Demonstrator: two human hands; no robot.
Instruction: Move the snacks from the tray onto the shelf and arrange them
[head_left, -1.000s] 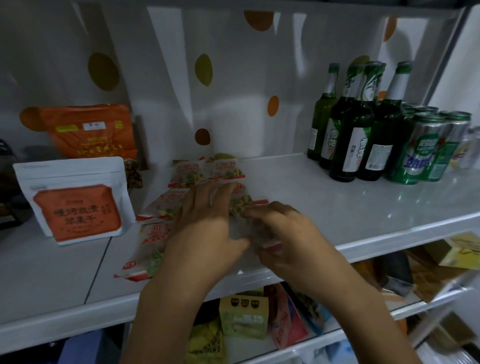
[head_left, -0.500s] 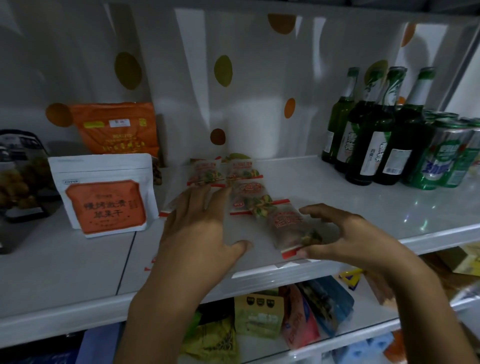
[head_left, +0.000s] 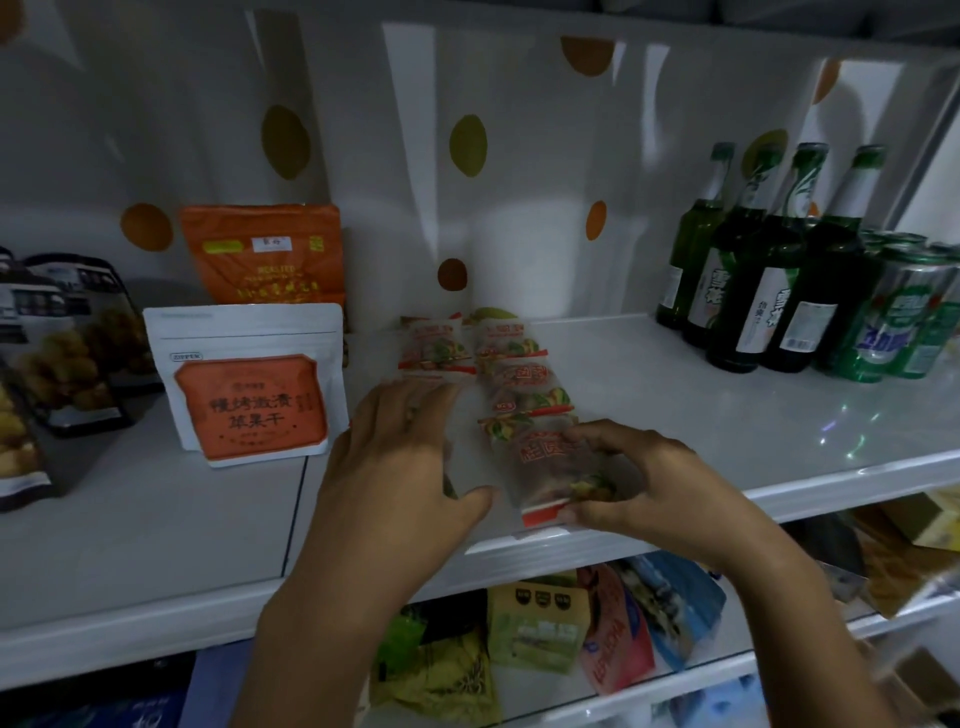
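Several small clear snack packets with red edges lie in two rows on the white shelf. The right row runs from the back wall toward the front edge. My right hand pinches the nearest packet of that row between thumb and curled fingers, at the shelf's front. My left hand lies flat, fingers straight, on the left row, hiding most of it; only the back packet of that row shows. No tray is in view.
A white pouch with an orange label stands left of the packets, an orange bag behind it, dark snack bags at far left. Green bottles and cans fill the right. Lower shelves hold several bags.
My right hand drew apart from the left and now holds the front packet at the right row's near end. The left hand stays flat on the left row. The view shifted right.
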